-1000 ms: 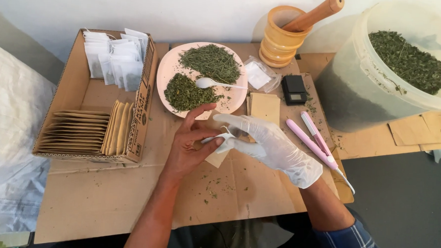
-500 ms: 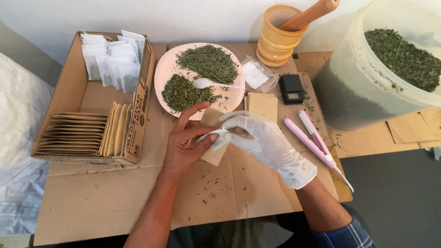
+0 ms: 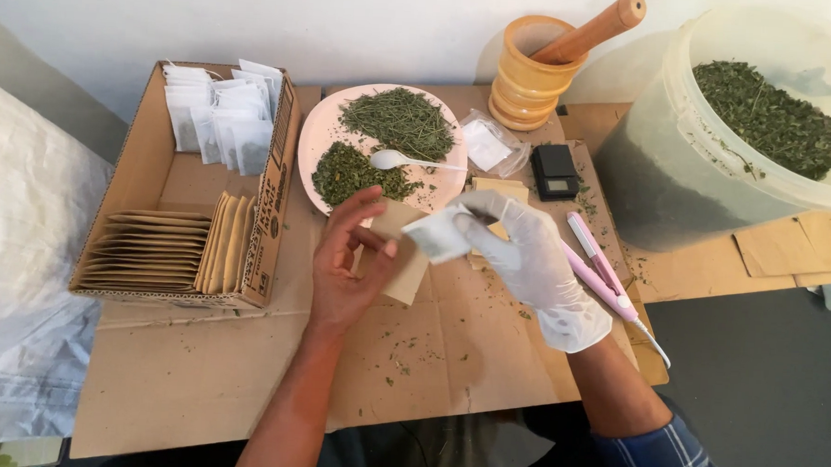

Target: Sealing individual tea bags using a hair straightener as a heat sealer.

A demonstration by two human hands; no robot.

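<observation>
White wall (image 3: 350,25) behind, dark floor (image 3: 773,389), maybe gray.

The scene is seen through one head-worn camera, aimed steeply down and forward at the bench (image 3: 241,385) from its near edge. The far edge against the wall (image 3: 350,25) is taken in. The hands are viewed closely at mid-frame.
</observation>
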